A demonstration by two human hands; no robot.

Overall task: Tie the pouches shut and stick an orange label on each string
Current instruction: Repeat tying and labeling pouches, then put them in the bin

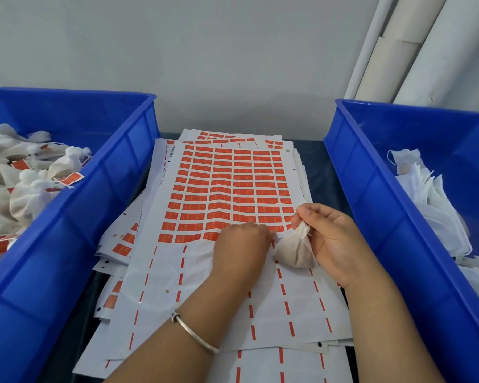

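Left hand (239, 246) fingers curled, picking at label sheet (227, 194) mid-counter | right hand (333, 241) pinches pouch (295, 251) neck | tied pouches in left bin (100, 189)

Blue bins (116, 172), orange labels (224, 189) gridded on white sheets (205, 286), off-white pouch (295, 251).

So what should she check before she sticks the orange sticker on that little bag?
1. Bag held: ok, the right hand pinches its gathered top.
2. Bag tied shut: cannot tell, the knot is hidden by fingers.
3. String free for the sticker: cannot tell, no string shows.
4. Stickers left on the top sheet: ok, many orange rows remain.
5. Sticker picked: cannot tell, the left hand rests at the bottom row, fingertips hidden.
6. Room in the left bin for finished bags: ok.
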